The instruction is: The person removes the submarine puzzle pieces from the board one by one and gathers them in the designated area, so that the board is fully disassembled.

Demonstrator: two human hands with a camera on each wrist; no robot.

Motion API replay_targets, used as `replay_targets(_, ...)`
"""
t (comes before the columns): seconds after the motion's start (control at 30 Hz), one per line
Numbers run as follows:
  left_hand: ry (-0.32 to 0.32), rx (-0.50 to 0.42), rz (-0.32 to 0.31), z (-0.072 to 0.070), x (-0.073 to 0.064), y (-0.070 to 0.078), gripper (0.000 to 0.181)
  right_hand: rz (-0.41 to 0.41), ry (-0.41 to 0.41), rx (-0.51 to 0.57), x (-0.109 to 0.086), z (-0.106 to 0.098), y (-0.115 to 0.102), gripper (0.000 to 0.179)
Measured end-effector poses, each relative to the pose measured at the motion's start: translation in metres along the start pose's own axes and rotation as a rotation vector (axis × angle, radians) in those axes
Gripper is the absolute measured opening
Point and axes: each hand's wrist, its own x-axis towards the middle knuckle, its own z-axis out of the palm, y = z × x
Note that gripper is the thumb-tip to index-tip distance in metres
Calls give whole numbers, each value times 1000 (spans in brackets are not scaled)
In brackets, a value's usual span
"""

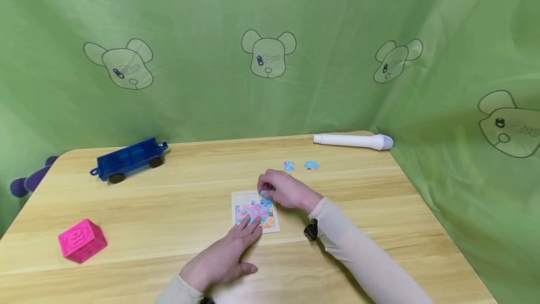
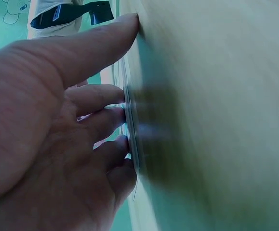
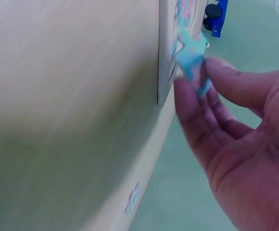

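A jigsaw puzzle in a white-rimmed tray (image 1: pixel 234 199) lies on the wooden table, its lower part filled with pink and blue pieces and its upper left bare. My left hand (image 1: pixel 223 258) rests its straight fingertips on the lower edge of the puzzle, thumb out to the side on the table. Over the tray's upper right corner, my right hand (image 1: pixel 291 190) pinches a light-blue puzzle piece (image 3: pixel 191 54) between thumb and fingers. In the right wrist view that piece is tilted, held just off the tray. Two loose puzzle pieces, one small (image 1: pixel 288 166) and one wider (image 1: pixel 311 165), lie beyond the right hand.
A blue toy wagon (image 1: pixel 131 159) stands at the back left, and a pink block (image 1: pixel 82 240) sits at the left. Near the back right edge lies a white microphone-shaped object (image 1: pixel 353 141). Green curtain (image 1: pixel 202 107) hangs behind and to the right of the table.
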Motion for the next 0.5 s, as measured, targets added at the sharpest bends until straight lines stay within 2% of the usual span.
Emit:
replay_targets(0.2,6,-4,3,0,-1,1,76,4,47,82,-5,-9,8,15)
replay_targets(0.37,9,-1,-1,0,-1,1,77,-13,120,103,-16,-32,19,13)
replay_targets(0.5,4,1,-8,1,-1,1,78,43,150,172,-26,-52,30,16)
